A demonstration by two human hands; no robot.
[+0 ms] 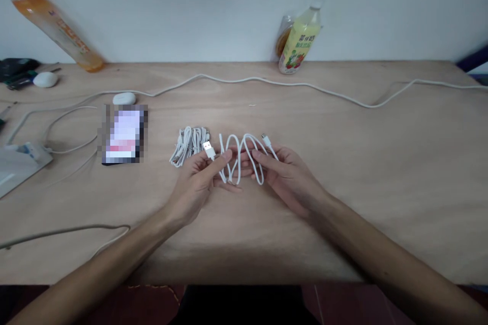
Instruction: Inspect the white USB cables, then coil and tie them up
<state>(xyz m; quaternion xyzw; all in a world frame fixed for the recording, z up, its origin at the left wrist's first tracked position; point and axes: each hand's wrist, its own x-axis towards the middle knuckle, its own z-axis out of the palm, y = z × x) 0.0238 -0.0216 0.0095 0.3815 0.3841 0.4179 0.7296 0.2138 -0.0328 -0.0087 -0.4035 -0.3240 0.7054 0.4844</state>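
Note:
A white USB cable (239, 162) lies in loose zigzag loops between my two hands, above the wooden table. My left hand (204, 175) grips its left loops under the thumb, with the flat USB plug (208, 149) sticking up beside that thumb. On the other side my right hand (284, 172) pinches the right loops, and the small connector end (266, 139) points up and left from it. Behind my left hand rests a pile of bundled white cables (188, 142), partly covered by the fingers.
A phone (124, 134) with a blurred screen lies at left, a white case (124, 98) behind it. A long white cord (251, 79) crosses the table's back. An orange drink bottle (61, 33) and a yellow-labelled bottle (301, 38) stand by the wall. A white power strip (23, 165) sits far left.

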